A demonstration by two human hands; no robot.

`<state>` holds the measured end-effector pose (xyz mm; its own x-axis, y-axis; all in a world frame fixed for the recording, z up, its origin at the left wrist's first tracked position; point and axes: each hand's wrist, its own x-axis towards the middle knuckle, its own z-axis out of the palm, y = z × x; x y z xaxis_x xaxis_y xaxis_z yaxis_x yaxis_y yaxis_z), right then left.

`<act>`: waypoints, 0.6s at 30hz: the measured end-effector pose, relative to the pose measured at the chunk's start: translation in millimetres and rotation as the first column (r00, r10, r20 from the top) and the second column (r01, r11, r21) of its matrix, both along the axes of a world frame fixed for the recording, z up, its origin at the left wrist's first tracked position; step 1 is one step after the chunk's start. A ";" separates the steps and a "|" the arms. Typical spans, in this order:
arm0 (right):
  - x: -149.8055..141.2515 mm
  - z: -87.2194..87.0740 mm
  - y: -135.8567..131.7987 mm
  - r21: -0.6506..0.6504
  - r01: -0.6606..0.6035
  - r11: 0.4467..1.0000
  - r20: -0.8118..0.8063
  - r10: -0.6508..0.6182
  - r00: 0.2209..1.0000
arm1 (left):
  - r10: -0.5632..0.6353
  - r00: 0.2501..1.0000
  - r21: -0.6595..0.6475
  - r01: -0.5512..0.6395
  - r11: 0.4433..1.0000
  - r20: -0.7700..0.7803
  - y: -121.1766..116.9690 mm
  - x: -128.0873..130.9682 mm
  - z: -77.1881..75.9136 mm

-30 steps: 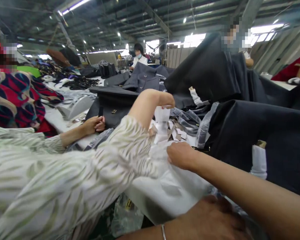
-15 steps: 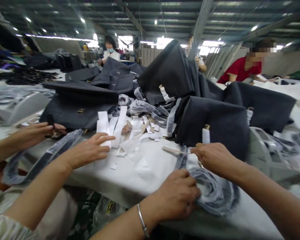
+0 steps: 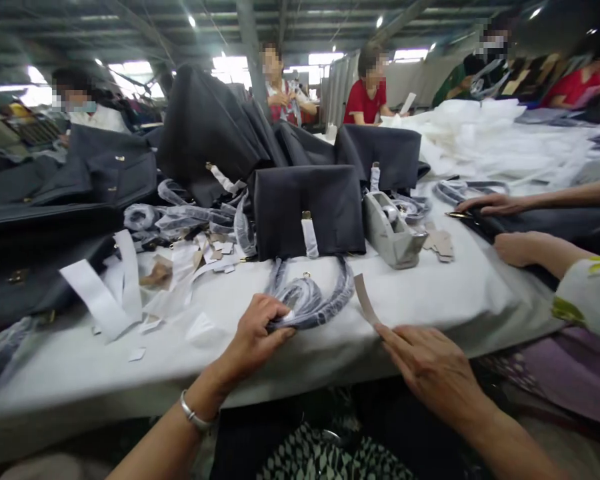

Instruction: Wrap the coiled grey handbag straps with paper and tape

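My left hand (image 3: 255, 337) grips the plastic-wrapped grey handles (image 3: 313, 300) of a dark grey bag (image 3: 307, 207) that stands upright on the white-covered table (image 3: 445, 293). My right hand (image 3: 425, 367) hovers near the table's front edge and pinches a small brown card strip (image 3: 364, 298) between its fingertips. A white paper-wrapped strap end (image 3: 309, 237) hangs down the bag's front.
A grey tape dispenser (image 3: 393, 230) stands right of the bag. White paper strips (image 3: 105, 293) and card scraps litter the left. More dark bags (image 3: 205, 127) pile behind. A co-worker's hands (image 3: 500, 223) work at right; other people sit at the far side.
The view has swung right. The neighbour's arms on my left are gone from view. My right hand has come off the handles and now holds a card strip; the left keeps its grip.
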<state>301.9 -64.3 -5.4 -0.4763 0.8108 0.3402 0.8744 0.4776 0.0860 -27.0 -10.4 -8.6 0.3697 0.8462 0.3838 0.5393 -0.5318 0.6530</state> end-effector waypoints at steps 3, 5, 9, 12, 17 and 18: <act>-5.8 18.7 12.0 -0.208 0.059 0.976 0.014 -0.057 0.998 | 0.109 0.988 -0.112 -0.097 0.989 0.106 0.5 -1.6 2.6; -13.1 30.5 27.0 -0.289 0.146 0.946 0.060 -0.135 0.989 | 0.176 0.965 -0.196 -0.137 0.971 0.193 0.9 -2.5 3.3; -27.4 35.0 60.0 -0.353 0.309 0.883 0.062 -0.307 0.950 | 0.307 0.852 -0.394 -0.132 0.910 0.423 2.0 0.2 4.6; -31.0 28.8 77.9 -0.457 0.301 0.837 -0.040 -0.358 0.933 | 0.354 0.797 -0.422 -0.139 0.896 0.490 0.7 8.2 6.6; -30.5 22.2 92.1 -0.565 0.225 0.794 -0.134 -0.358 0.924 | 0.210 0.931 -0.171 -0.164 0.972 0.299 -6.8 27.5 7.9; -31.5 21.7 92.8 -0.571 0.220 0.791 -0.149 -0.363 0.920 | 0.196 0.937 -0.154 -0.156 0.976 0.290 -7.7 30.4 7.7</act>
